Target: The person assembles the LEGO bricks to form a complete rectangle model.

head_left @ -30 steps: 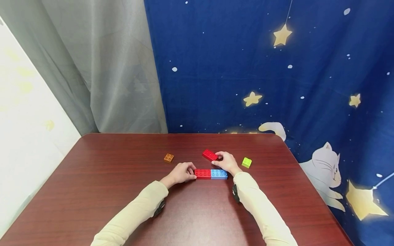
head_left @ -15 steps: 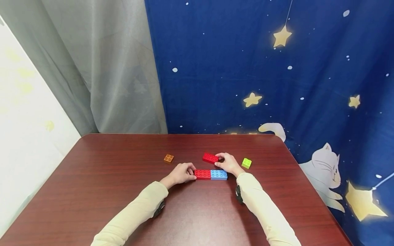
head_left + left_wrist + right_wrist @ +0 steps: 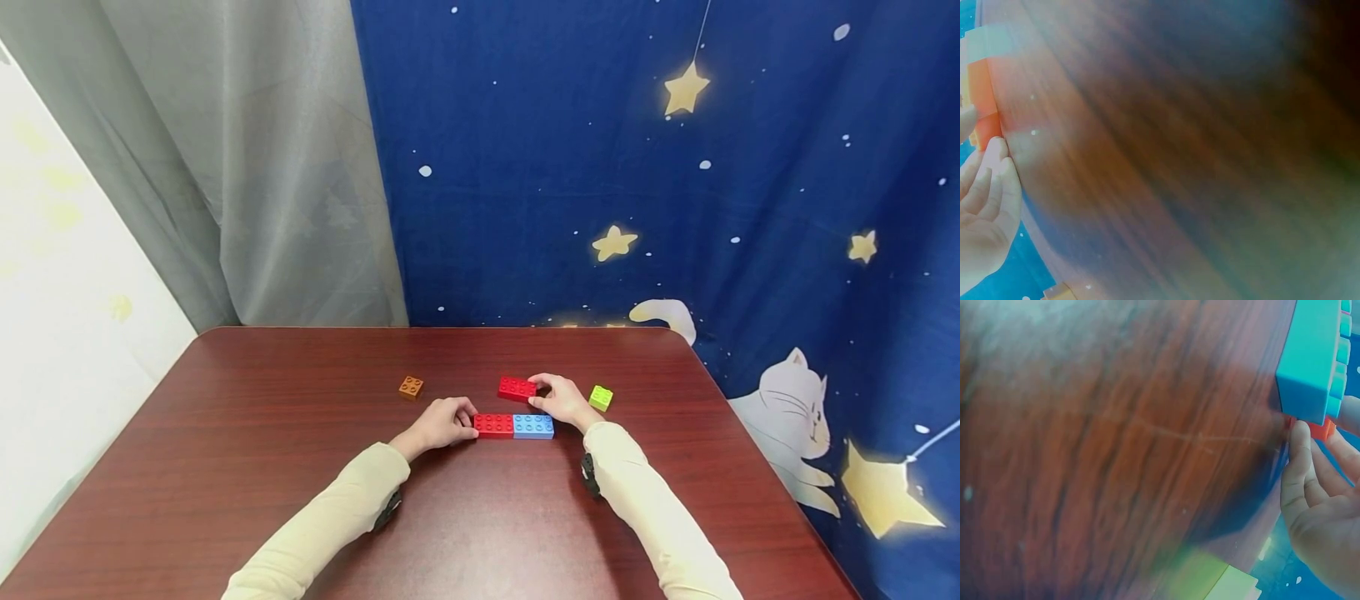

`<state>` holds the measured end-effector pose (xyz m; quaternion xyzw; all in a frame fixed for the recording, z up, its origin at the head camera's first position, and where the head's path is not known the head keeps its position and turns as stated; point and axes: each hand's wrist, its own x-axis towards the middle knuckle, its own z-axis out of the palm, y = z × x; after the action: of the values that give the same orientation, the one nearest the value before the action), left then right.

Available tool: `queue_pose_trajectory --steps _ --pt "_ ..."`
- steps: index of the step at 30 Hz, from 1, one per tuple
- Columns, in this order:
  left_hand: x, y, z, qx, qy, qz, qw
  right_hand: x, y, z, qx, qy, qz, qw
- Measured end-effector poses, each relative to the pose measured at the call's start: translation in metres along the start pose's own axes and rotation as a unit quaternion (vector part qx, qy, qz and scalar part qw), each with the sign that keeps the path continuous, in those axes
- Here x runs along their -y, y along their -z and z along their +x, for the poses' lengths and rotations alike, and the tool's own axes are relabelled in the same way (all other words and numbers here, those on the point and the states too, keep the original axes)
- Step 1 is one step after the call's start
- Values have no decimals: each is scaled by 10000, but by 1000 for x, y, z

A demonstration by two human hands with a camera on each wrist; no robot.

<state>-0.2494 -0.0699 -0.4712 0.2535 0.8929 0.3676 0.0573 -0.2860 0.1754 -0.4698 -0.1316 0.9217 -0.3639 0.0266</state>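
Observation:
A red toy building brick (image 3: 493, 426) lies end to end with a light blue brick (image 3: 533, 426), studs up, on the brown table. My left hand (image 3: 441, 423) grips the left end of that red brick; its fingers also show at the brick in the left wrist view. Just behind this row, a second red brick (image 3: 517, 388) is pinched at its right end by my right hand (image 3: 564, 402). In the right wrist view, the blue brick (image 3: 1310, 359) partly hides the red brick (image 3: 1321, 430) at my fingertips.
Behind my left hand lies a small orange-brown brick (image 3: 411, 387). A small lime green brick (image 3: 601, 397) sits right of my right hand. The table (image 3: 480, 517) ends at a far edge, with a blue starry curtain (image 3: 525, 167) beyond.
My right hand has moved slightly right, drawing the rear red brick along and turning it from slanted to nearly parallel with the row. My left hand and the row have stayed still.

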Motion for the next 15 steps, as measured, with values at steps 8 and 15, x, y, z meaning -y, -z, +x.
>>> queue_pose_trajectory --steps 8,15 --pt "2 -1 1 13 -28 -23 10000 -2 6 -2 117 -76 -120 9998" --pt "2 -1 1 22 -12 -48 10000 -3 14 -6 168 105 -117 9997"
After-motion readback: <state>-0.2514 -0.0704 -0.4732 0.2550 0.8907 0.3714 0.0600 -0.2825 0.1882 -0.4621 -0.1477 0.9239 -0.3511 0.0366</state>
